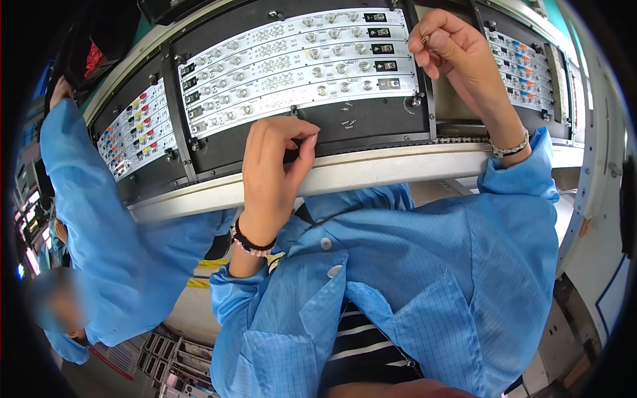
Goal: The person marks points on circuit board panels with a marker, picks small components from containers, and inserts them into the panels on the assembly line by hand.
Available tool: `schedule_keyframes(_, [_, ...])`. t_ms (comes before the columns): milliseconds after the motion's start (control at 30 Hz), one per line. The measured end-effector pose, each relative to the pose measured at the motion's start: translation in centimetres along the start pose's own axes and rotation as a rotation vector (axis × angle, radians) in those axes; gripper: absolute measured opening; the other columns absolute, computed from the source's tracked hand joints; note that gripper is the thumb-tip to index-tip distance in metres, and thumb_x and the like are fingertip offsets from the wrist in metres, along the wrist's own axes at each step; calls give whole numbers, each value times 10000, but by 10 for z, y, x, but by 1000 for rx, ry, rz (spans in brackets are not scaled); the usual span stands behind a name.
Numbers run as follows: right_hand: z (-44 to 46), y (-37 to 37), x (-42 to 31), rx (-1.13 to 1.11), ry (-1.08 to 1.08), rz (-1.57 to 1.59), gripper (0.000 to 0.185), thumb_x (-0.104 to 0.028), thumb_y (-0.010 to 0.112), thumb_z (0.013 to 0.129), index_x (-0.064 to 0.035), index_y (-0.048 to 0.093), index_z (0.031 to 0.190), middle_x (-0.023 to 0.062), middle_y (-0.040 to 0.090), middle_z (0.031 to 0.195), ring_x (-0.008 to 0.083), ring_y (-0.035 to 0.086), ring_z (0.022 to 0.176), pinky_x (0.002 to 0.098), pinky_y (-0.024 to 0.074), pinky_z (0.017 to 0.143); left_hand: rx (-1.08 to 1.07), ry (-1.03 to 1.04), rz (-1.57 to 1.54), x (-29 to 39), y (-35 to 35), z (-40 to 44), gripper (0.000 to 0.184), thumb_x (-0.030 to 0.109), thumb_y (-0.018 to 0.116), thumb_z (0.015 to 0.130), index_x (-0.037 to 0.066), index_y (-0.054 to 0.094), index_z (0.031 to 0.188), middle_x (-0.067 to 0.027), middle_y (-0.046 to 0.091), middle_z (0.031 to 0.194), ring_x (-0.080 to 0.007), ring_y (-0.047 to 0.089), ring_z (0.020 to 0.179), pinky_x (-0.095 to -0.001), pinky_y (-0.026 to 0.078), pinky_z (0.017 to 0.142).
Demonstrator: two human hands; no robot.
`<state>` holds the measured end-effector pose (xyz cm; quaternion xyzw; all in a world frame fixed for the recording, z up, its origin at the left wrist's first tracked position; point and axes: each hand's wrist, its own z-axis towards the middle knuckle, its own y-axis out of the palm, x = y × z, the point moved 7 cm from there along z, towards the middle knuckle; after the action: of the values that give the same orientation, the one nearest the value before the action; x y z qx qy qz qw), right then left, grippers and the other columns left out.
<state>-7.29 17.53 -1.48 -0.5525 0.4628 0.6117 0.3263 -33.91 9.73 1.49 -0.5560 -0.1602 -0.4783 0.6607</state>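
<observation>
My right hand [458, 56] is raised over the right end of the circuit board panel [285, 63], its fingers pinched on small metal pins [426, 40]. Their exact kind is too small to tell. My left hand [272, 159] hovers by the front edge of the black fixture [225, 147], thumb and index fingertips pressed together. Whatever they hold, if anything, cannot be made out. A few loose small metal pins [348, 124] lie on the black fixture just right of my left hand. White boards in several rows carry round clear parts and black square connectors.
A pale conveyor rail [378, 162] runs along the front, with a chain [458, 140] beside it. Another fixture [136, 129] with coloured parts stands at left, and one more [524, 69] at right. At the left, a co-worker's blue sleeve [86, 172] reaches over the line.
</observation>
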Motion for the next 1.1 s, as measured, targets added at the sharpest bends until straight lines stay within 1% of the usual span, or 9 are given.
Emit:
schedule_keyframes(100, [1, 8, -1, 135, -6, 90, 125, -118, 618, 1000, 4, 594, 1013, 120, 696, 903, 108, 641, 683, 206, 519, 584, 10, 0, -30, -4, 0, -5, 223, -64, 733, 800, 31, 641, 980, -77, 661, 961, -231, 582, 793, -315, 490, 650])
schedule_keyframes(200, [1, 10, -2, 122, -32, 124, 138, -136, 617, 1005, -1, 589, 1011, 114, 693, 885, 97, 624, 666, 199, 505, 574, 10, 19, -43, -3, -3, -7, 216, -61, 745, 792, 31, 658, 968, -81, 676, 993, -228, 594, 821, -306, 496, 669])
schedule_keyframes(300, [0, 10, -3, 117, -48, 117, 142, -142, 619, 1005, -4, 586, 1011, 113, 693, 876, 92, 625, 671, 202, 505, 574, -10, -47, -106, -3, -1, -7, 211, -53, 758, 784, 32, 674, 959, -90, 705, 1001, -237, 631, 858, -312, 510, 707])
schedule_keyframes(400, [1, 11, -3, 132, -36, 89, 133, -131, 618, 1004, -3, 587, 1011, 117, 696, 879, 90, 620, 665, 198, 501, 575, -13, 40, -119, -1, -1, -9, 208, -45, 761, 782, 35, 684, 958, -93, 729, 984, -244, 664, 882, -325, 519, 739])
schedule_keyframes(600, [2, 11, -5, 119, -89, 23, 97, -91, 599, 1007, 4, 592, 1027, 121, 700, 884, 87, 602, 654, 190, 490, 585, -15, 57, -105, -1, -3, -9, 200, -46, 765, 775, 34, 690, 942, -87, 732, 957, -247, 675, 881, -328, 520, 751])
schedule_keyframes(700, [4, 15, -5, 110, -50, 16, 97, -88, 596, 1008, 6, 596, 1031, 120, 699, 889, 86, 599, 657, 189, 486, 592, -20, 36, -98, -2, -3, -9, 208, -47, 769, 770, 34, 691, 945, -84, 730, 954, -248, 676, 880, -327, 519, 749])
schedule_keyframes(800, [3, 20, -7, 95, -41, 12, 111, -108, 591, 1015, 1, 579, 1036, 119, 690, 906, 84, 591, 656, 184, 479, 597, -19, 52, -94, -1, -4, -8, 212, -48, 772, 766, 35, 691, 944, -82, 729, 952, -248, 676, 878, -329, 517, 746])
schedule_keyframes(900, [6, 25, -8, 77, -102, 51, 132, -137, 581, 1026, -9, 554, 1046, 114, 675, 917, 78, 572, 647, 178, 466, 592, -18, 45, -107, -2, -5, -9, 209, -46, 771, 768, 36, 691, 943, -82, 729, 950, -247, 675, 876, -329, 514, 745])
schedule_keyframes(1100, [7, 30, -12, 49, -125, 42, 162, -182, 578, 1034, -27, 531, 1026, 98, 649, 893, 65, 529, 620, 168, 443, 578, -23, 36, -111, -6, -7, -11, 198, -34, 771, 775, 38, 692, 941, -79, 729, 945, -244, 673, 874, -324, 510, 745])
